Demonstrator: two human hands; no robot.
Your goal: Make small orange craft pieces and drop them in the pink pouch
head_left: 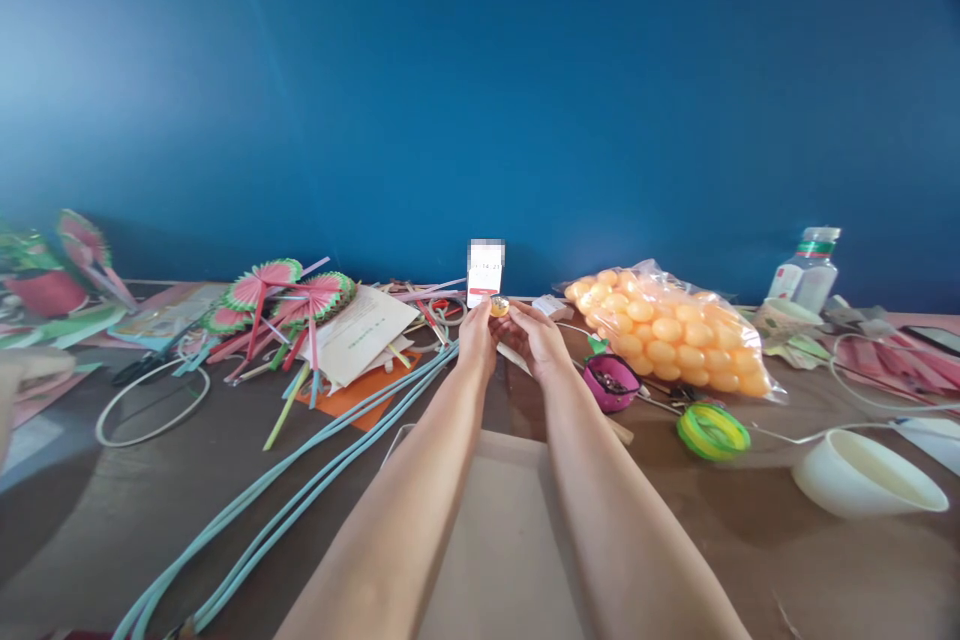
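Observation:
My left hand point(475, 335) and my right hand point(535, 338) reach far forward, close together over the table near the wall. Between their fingertips is a small round yellow-gold thing point(499, 305), too small to tell its kind. The fingers of both hands are closed on its edges. Just behind it a phone point(486, 272) with a lit white screen stands upright. Under my forearms lies a plain beige board or tray point(510, 540). Right of my right hand is a small purple bowl point(611, 383) with dark bits inside.
A clear bag of orange balls point(667, 330), green and yellow rings point(712, 432), a white cup point(866, 475) and a bottle point(806, 270) stand right. Left lie watermelon-patterned paper fans point(274, 290), papers point(364, 332), light-blue tubes point(315, 470) and a white hoop point(154, 402). A blue wall point(480, 100) rises behind.

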